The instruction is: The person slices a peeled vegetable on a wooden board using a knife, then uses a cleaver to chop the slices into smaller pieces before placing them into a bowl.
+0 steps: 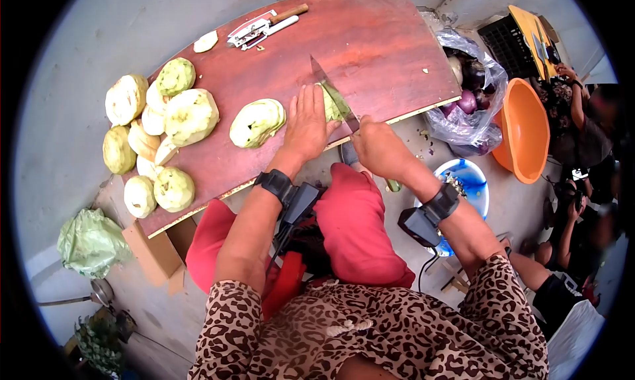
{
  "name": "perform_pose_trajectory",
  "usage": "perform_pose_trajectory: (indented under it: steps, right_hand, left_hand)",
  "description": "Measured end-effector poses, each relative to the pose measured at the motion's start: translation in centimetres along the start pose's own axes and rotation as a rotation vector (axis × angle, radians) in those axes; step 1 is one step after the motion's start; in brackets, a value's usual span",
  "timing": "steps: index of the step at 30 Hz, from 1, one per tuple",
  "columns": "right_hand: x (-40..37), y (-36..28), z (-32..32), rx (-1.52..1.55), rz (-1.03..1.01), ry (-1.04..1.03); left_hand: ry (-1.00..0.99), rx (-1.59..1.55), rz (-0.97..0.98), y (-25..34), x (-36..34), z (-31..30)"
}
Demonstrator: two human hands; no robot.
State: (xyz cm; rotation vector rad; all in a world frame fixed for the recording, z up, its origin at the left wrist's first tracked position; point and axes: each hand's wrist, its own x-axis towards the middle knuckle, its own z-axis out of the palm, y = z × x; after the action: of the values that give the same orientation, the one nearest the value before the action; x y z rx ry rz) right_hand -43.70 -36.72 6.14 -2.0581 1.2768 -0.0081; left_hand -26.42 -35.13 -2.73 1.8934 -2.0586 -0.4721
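Note:
My right hand (378, 142) is closed round the handle of a kitchen knife (334, 92), its blade slanting up and left over the board. The blade stands against a pale green piece of peeled eggplant (333, 105) near the front edge. My left hand (305, 125) presses on this eggplant, fingers straight and together, thumb toward the blade; the hand hides much of it. Left of that hand lies a sliced, stacked peeled eggplant (258, 123). Several whole peeled eggplants (192, 117) are heaped at the board's left end.
On the reddish board (383, 42) lie a slicer or peeler with a wooden handle (268, 28) and a cut slice (206, 41). To the right are a clear bag of purple vegetables (468, 102), an orange basin (521, 132) and a blue-white bucket (473, 191). Other people (572, 208) sit at far right.

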Motion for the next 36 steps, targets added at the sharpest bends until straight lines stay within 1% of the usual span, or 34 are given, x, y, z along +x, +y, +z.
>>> perform_pose_trajectory:
  steps: [2,6,9,12,15,17,18,21,27,32,36]
  right_hand:
    - [0.0,0.7,2.2,-0.059,0.023,0.029]
    - [-0.4,1.0,4.0,-0.028,0.077,0.074]
    - [-0.3,1.6,4.0,-0.021,0.051,0.108]
    - [-0.6,2.3,3.7,-0.007,0.012,0.145]
    - [-0.8,1.9,3.3,0.015,-0.028,0.198]
    - [-1.3,1.1,2.5,0.007,-0.022,0.213]
    - [-1.6,0.5,2.0,0.008,-0.023,0.21]
    - [-2.3,-0.6,0.9,0.003,-0.031,0.192]
    - [-3.0,-1.2,0.4,0.01,-0.028,0.12]
    - [-3.4,-1.4,0.3,0.009,-0.011,0.079]
    - [-3.5,-1.8,0.4,-0.021,0.012,0.091]
  left_hand:
    - [0.005,-0.011,0.005,-0.1,0.1,0.0]
    - [0.039,0.01,0.02,-0.2,-0.2,0.2]
    - [-0.021,-0.032,0.001,0.1,-0.1,-0.7]
    - [-0.013,-0.004,0.018,-0.4,-0.2,-0.3]
    - [-0.018,-0.064,0.035,-0.8,-0.5,-0.6]
    - [-0.015,-0.123,-0.004,-0.9,-0.6,-0.8]
    - [-0.013,-0.155,-0.022,-0.9,-0.6,-0.8]
    - [0.007,-0.116,-0.013,-1.1,-0.4,-0.7]
    - [-0.035,-0.051,-0.028,-0.8,-0.7,-0.3]
    - [0.008,-0.033,0.001,-1.0,-0.9,0.0]
    - [0.003,-0.034,-0.006,-0.9,-0.9,-0.1]
